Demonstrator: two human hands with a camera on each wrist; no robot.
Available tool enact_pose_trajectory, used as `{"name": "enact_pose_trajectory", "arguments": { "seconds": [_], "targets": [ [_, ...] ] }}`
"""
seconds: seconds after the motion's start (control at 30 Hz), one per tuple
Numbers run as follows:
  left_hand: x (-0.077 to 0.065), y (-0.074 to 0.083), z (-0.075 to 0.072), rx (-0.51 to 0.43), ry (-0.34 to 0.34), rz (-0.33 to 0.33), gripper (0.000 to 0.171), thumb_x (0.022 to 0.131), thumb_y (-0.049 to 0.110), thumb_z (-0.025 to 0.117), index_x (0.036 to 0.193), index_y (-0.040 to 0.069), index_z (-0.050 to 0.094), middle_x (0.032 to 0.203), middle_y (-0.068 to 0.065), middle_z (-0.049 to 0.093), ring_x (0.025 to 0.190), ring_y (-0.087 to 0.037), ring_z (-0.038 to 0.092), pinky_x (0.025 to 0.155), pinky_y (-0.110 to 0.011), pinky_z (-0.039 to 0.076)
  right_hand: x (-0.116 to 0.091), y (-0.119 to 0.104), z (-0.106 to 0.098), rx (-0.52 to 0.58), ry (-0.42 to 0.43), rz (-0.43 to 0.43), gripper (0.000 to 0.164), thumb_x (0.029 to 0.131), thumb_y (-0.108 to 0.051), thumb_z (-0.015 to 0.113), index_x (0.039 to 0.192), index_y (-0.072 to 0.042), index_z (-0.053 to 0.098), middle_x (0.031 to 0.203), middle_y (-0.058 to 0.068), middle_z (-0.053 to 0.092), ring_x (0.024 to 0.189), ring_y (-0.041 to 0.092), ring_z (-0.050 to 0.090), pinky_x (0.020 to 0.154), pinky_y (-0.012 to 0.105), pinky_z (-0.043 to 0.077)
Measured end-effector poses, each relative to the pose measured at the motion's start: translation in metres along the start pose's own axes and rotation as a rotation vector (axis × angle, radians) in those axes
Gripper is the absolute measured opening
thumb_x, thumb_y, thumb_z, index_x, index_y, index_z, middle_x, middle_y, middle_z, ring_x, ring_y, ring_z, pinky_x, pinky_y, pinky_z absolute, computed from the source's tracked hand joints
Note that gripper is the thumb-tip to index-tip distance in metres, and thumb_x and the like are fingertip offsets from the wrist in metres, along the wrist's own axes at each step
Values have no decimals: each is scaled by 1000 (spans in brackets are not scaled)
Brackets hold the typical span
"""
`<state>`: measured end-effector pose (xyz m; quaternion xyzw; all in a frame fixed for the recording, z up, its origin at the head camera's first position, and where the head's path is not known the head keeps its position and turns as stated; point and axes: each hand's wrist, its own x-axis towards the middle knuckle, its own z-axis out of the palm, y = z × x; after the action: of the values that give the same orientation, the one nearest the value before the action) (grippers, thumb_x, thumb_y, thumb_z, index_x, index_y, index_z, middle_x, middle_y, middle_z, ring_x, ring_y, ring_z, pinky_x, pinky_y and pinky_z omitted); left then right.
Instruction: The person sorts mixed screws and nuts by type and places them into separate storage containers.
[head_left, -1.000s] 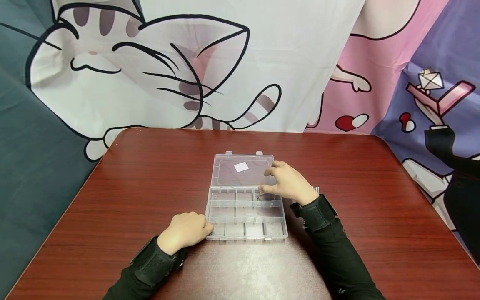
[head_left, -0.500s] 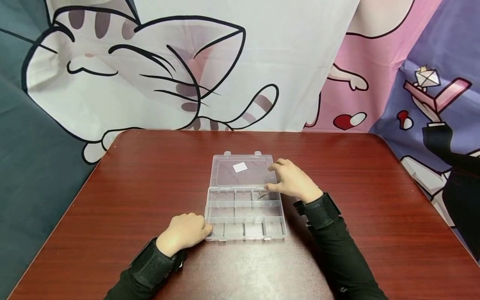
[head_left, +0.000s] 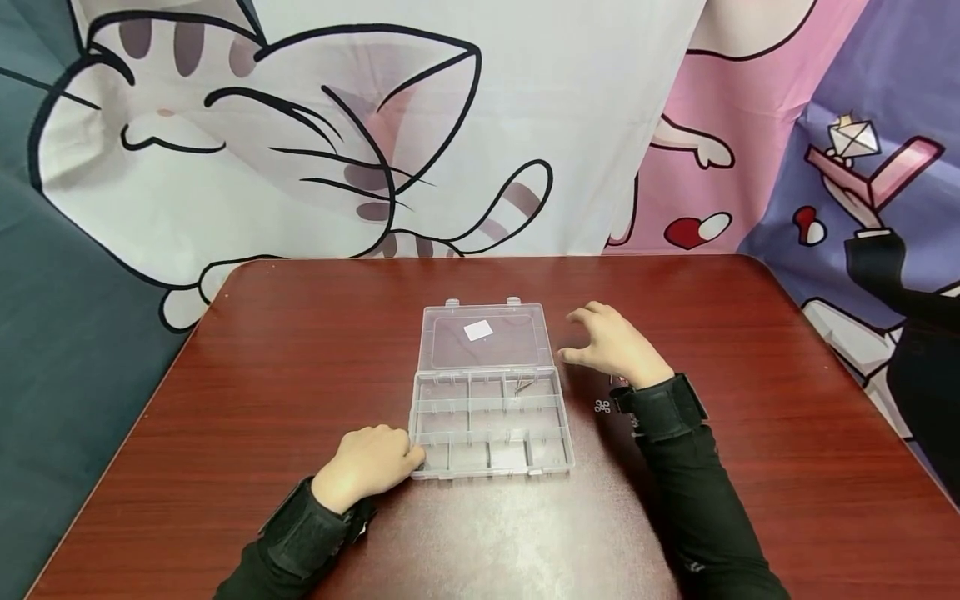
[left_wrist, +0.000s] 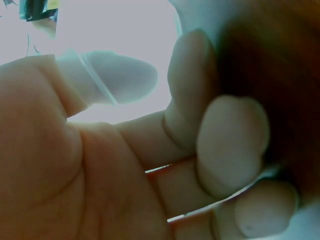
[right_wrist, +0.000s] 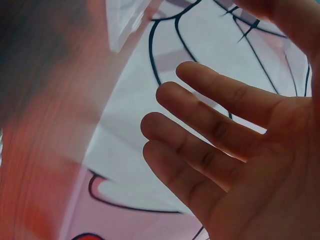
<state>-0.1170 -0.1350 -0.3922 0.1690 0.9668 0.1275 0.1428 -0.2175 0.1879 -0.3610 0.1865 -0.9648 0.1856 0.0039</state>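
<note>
A clear plastic compartment box (head_left: 491,476) lies on the table with its lid (head_left: 450,343) folded back. My left hand (head_left: 367,463) grips the box at its near left corner, the thumb over the wall and the fingers curled outside. In the left wrist view the thumb (left_wrist: 120,77) shows against the bright plastic. Small thin metal pieces (head_left: 523,386) lie in the back right compartment. My right hand (head_left: 618,346) is held to the right of the box, apart from it. In the right wrist view its fingers (right_wrist: 200,125) are spread loosely, with nothing in them.
A small silvery looped piece (head_left: 602,406) lies on the table right of the box, near the right wrist. A white label (head_left: 478,330) is on the lid. The reddish wooden table (head_left: 300,333) ends at a printed cloth (head_left: 585,125) behind.
My right hand has moved right, from over the box's back right compartment to beside the box. The metal pieces there and the looped piece on the table now show. My left hand stays put.
</note>
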Motion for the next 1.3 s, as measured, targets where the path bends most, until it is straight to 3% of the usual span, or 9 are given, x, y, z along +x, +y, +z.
{"name": "enact_pose_trajectory", "arguments": {
  "seconds": [0.3,0.53,0.63,0.87,1.3],
  "targets": [
    [0,-1,1,-6,-1,5,41,86,24,45,47,17,34,49,5,25,44,-12,29,44,-31,25,-6,17,-10,18,-42,64,56,75,-25,70,118,7,53,113,23,52,106,37,48,87,48,37],
    [0,0,0,-7,-4,3,40,86,24,46,48,17,34,49,5,25,45,-12,30,45,-32,26,-11,31,-15,7,-92,107,54,75,-22,69,116,10,52,103,24,54,96,36,51,80,48,40],
    [-1,1,0,-10,-11,-3,40,86,24,46,48,17,35,49,5,26,45,-12,31,45,-32,27,-13,36,-16,-7,-118,124,48,73,-20,70,108,9,57,91,20,58,86,33,54,75,45,41],
    [0,0,0,-10,-11,-5,41,86,25,46,48,17,35,49,5,26,45,-12,33,45,-32,28,-15,41,-16,-11,-172,180,12,69,-13,71,72,-2,68,66,3,59,63,21,51,56,35,42],
    [-1,0,-1,-7,-17,-11,41,86,25,46,48,16,36,49,5,29,45,-13,37,46,-33,30,-13,36,-2,5,-270,280,16,73,-10,68,60,-3,62,53,2,50,50,19,46,48,32,39]
  ]
}}
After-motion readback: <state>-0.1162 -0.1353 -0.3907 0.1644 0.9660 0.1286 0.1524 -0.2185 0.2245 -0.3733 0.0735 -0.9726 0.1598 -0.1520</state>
